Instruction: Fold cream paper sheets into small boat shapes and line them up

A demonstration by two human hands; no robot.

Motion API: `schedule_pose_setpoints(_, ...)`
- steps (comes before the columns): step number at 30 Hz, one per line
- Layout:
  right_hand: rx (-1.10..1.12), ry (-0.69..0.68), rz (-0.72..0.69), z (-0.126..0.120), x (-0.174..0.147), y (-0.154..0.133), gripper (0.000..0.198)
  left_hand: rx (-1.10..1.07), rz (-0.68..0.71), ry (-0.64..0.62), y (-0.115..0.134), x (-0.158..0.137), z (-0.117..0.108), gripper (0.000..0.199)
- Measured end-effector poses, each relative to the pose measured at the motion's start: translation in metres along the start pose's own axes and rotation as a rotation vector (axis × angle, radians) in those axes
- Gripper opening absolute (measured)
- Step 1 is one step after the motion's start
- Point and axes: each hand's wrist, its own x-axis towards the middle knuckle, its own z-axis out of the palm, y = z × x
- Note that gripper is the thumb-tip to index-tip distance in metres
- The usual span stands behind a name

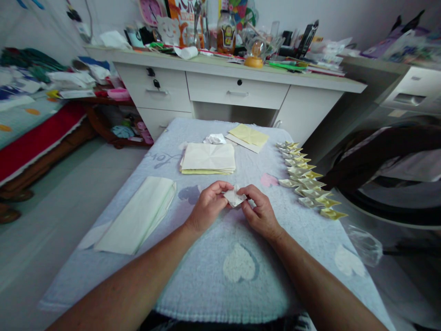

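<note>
Between my two hands is a small folded piece of white paper (235, 197), diamond-shaped with a crease down its middle. My left hand (211, 202) pinches its left corner between thumb and fingers. On the opposite corner, my right hand (258, 209) grips with its thumb and fingertips. Just beyond my hands lies a stack of creased paper squares (208, 157), white on top with yellow below. Folded paper boats (303, 177), white and yellow, stand in rows at the right side of the table.
A blue cloth with hearts (193, 276) covers the table. Long folded white paper (138, 216) lies at left. Behind the stack are crumpled white paper (214, 139) and yellow and white sheets (248, 136). A cluttered desk (237, 78) stands behind, a washing machine (409, 101) at right.
</note>
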Motion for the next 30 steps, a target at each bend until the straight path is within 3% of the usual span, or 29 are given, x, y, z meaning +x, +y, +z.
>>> schedule_pose_setpoints(4, 0.022, -0.027, -0.005, -0.0030, 0.0009, -0.0017, 0.026, -0.007, 0.005, 0.013, -0.0028, 0.0002, -0.0010, 0.023)
schedule_pose_setpoints(8, 0.074, -0.096, -0.023, -0.0038, -0.0005, -0.0003, 0.023, -0.013, -0.017, 0.032, -0.0080, 0.0030, -0.0006, 0.047)
schedule_pose_setpoints(12, 0.193, -0.008, 0.082, -0.0008, -0.0022, 0.0030, 0.029, 0.033, -0.038, 0.041, -0.0083, 0.0036, -0.0009, 0.056)
schedule_pose_setpoints(14, 0.233, 0.033, 0.199, 0.0006, -0.0018, 0.0040, 0.026, 0.062, -0.050, 0.029, -0.0073, 0.0033, -0.0011, 0.055)
schedule_pose_setpoints(18, 0.244, -0.055, 0.335, 0.0009, 0.0009, 0.0035, 0.021, 0.147, -0.067, 0.001, -0.0054, 0.0022, -0.0007, 0.051)
schedule_pose_setpoints(25, 0.283, -0.072, 0.336, 0.0008, 0.0017, 0.0041, 0.024, 0.177, -0.047, -0.025, -0.0067, 0.0010, -0.0010, 0.022)
schedule_pose_setpoints(30, 0.310, -0.066, 0.338, 0.0010, 0.0020, 0.0026, 0.027, 0.196, -0.045, -0.027, -0.0071, 0.0023, -0.0035, 0.023)
